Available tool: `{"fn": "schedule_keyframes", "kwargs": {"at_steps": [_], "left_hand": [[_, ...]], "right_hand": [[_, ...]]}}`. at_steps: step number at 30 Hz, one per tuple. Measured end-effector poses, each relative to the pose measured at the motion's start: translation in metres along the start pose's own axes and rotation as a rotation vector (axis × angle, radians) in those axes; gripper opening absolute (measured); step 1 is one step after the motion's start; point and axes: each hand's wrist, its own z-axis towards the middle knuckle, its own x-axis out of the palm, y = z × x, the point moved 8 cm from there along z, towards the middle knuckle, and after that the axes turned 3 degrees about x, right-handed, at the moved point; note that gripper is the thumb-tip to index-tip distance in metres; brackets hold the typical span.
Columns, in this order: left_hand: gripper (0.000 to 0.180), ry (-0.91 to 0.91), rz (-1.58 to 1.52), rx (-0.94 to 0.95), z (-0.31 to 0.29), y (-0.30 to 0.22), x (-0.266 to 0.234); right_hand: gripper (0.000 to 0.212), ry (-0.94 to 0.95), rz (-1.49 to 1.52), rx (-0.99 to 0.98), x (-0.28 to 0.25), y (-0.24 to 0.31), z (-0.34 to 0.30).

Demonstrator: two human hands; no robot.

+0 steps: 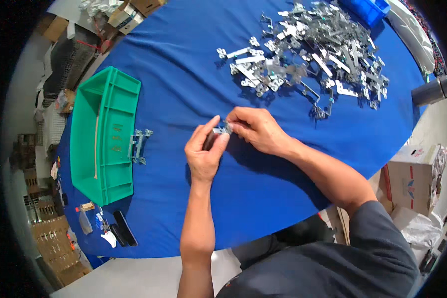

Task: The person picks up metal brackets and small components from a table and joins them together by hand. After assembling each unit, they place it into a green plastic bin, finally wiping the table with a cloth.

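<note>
Above the middle of the blue cloth, my left hand grips a small silvery metal bracket between thumb and fingers. My right hand meets it from the right, its fingertips pinched on the bracket's end; the fingers partly hide the part. To the right and farther off lies a big loose heap of similar metal brackets, some with small green bits. A few more metal brackets rest against the near side of a green plastic bin on the left.
A blue bin stands behind the heap. At the right edge is a steel flask, with a cardboard box below. A dark phone and small items lie at the lower left of the blue cloth.
</note>
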Motion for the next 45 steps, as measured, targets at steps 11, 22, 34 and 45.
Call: {"fn": "schedule_keyframes", "kwargs": {"at_steps": [11, 22, 34, 45], "left_hand": [[0.021, 0.017, 0.061, -0.031, -0.006, -0.001, 0.001], [0.025, 0.077, 0.200, 0.117, 0.002, -0.015, 0.011], [0.022, -0.139, 0.111, 0.128, -0.004, -0.008, -0.010], [0.022, -0.059, 0.097, 0.109, -0.001, -0.010, -0.003]], "right_hand": [[0.022, 0.174, 0.388, 0.285, 0.010, -0.021, -0.001], [0.014, 0.090, 0.317, 0.216, 0.001, -0.018, 0.003], [0.021, 0.109, 0.295, 0.248, 0.005, -0.017, -0.001], [0.015, 0.102, 0.084, 0.169, 0.003, -0.012, 0.002]]}}
